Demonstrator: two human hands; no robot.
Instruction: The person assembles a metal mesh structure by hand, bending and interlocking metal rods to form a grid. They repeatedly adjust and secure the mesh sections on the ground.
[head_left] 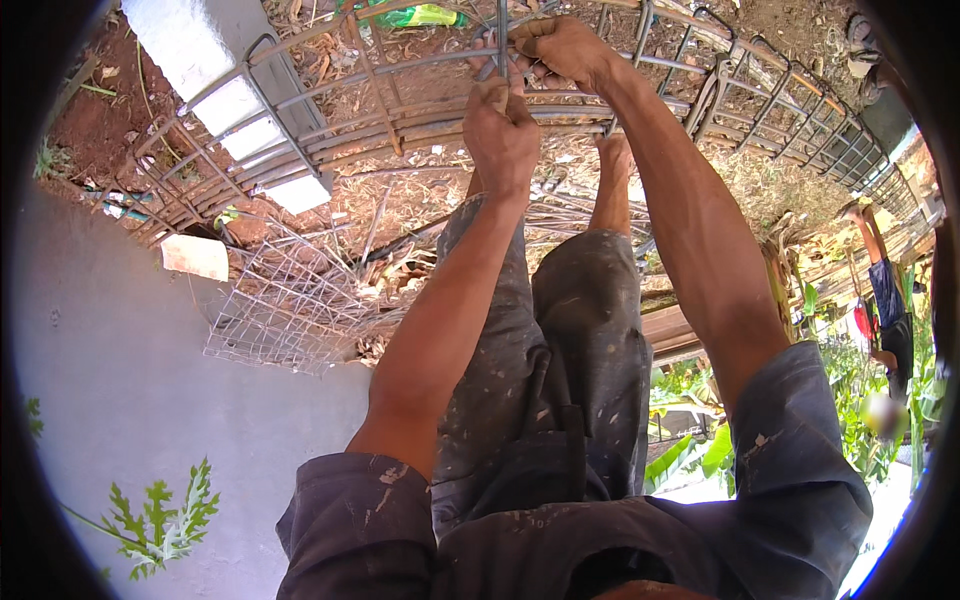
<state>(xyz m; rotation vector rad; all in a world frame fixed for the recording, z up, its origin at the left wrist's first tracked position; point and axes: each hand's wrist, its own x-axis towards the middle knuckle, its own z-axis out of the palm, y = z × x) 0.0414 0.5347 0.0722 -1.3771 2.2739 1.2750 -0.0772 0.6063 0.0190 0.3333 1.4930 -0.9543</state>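
Note:
A long steel rebar cage [440,118] of lengthwise bars and square stirrups runs across the upper part of the view. My left hand [500,140] is closed, thumb and fingers pinched at the lower end of an upright steel stirrup [503,30]. Just right of that stirrup, my right hand [568,52] reaches over the top bars with its fingers curled together. What those fingertips grip is too small to make out. Both hands are close together, on either side of the stirrup. Right of them, what looks like a pair of pincers [708,98] hangs on the bars.
A pale block [190,60] lies under the cage's left end, near a grey wall [130,380]. Wire mesh [290,300] leans by my legs. A green plastic bottle [425,15] lies beyond the cage. Another person [885,300] stands at the right among plants.

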